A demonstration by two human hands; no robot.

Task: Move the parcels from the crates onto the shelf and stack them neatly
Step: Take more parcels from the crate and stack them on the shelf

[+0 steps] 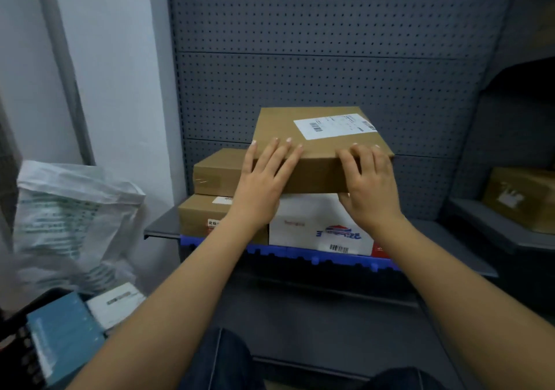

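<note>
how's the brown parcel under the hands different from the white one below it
The brown parcel is plain cardboard with a white label on top; the white parcel carries blue and red print and a barcode on its front. The brown parcel lies on top; the white parcel sits under it, bearing it. Both are closed boxes in one stack.
</note>
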